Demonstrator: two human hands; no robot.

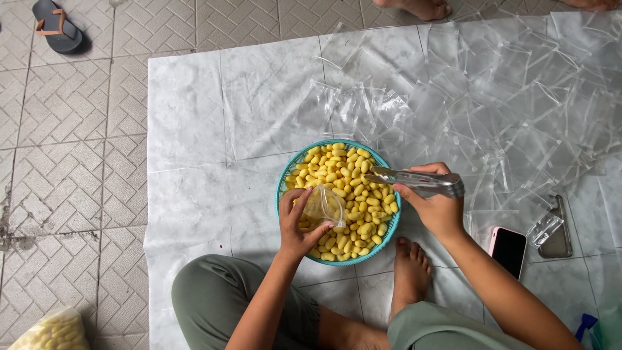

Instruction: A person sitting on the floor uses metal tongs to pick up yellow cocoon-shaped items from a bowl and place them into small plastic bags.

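Observation:
A teal basket (283, 179) full of small yellow oblong pieces (343, 168) sits on a clear plastic sheet in front of my crossed legs. My left hand (297, 223) holds a small clear plastic bag (324, 204) open over the basket's near side. My right hand (434, 206) grips metal tongs (414, 179), whose tips reach over the basket's right part above the yellow pieces.
Several empty clear bags (492, 97) lie spread over the sheet at the far right. A phone (508, 249) and a metal tool (558, 234) lie right of my bare foot (410, 272). A filled bag (52, 330) lies bottom left, a sandal (57, 24) top left, another person's foot (418, 8) at the top.

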